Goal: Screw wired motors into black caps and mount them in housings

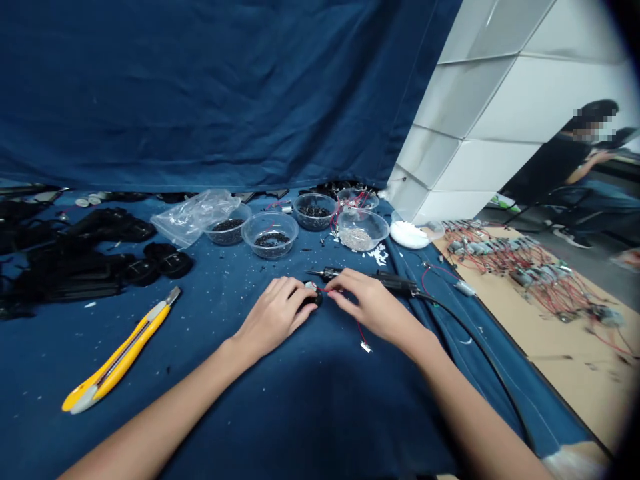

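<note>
Your left hand [273, 317] pinches one small round black part [313, 301], which sits between your hands but nearer the left, while your right hand [373, 300] pinches its one red wire [361, 331]. One soldering iron [395, 283] lies crosswise behind the right hand, tip pointing left; one yellow utility knife [120, 353] lies left of your left hand, and five clear plastic bowls [270, 235] sit beyond

No legible text or labels
</note>
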Motion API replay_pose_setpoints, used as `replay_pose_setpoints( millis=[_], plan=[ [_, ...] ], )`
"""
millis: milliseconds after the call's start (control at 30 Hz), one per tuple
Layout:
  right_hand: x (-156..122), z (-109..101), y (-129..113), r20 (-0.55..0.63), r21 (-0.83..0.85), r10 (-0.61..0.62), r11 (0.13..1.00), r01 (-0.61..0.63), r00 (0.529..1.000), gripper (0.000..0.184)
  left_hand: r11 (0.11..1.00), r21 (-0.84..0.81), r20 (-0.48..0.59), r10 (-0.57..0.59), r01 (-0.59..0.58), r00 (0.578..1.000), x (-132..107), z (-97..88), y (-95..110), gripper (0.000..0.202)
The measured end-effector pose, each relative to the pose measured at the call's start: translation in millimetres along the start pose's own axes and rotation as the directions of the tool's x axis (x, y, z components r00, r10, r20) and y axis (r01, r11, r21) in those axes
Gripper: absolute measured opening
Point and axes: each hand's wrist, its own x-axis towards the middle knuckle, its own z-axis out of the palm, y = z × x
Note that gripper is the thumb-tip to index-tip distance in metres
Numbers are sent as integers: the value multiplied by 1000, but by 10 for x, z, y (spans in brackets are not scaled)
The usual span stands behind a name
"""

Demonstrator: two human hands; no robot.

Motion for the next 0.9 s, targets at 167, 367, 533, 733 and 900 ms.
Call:
replay_pose_setpoints(
  millis=[167, 367, 533, 733, 900],
  plan=[
    [27, 4, 39, -91, 127, 139, 984, -127, 986, 16, 1000, -8, -51, 0, 0, 999, 23, 27, 34, 20],
    [79, 88, 103, -10, 495, 375, 807, -321, 927, 23, 999, 43, -62, 13, -10, 998, 40, 58, 10, 18],
    [101, 126, 89, 202, 774, 488, 452, -444, 849, 32, 999, 17, -74, 42, -40, 996, 27, 36, 49, 19],
    [94, 112, 16, 255, 814, 488, 357, -458, 835, 31, 977, -15, -129, 207, -211, 970, 37, -18, 270, 31],
    [94, 151, 27, 150, 777, 472, 487, -399, 868, 29, 981, -113, -147, 143, -160, 979, 11, -1, 324, 18]
  ],
)
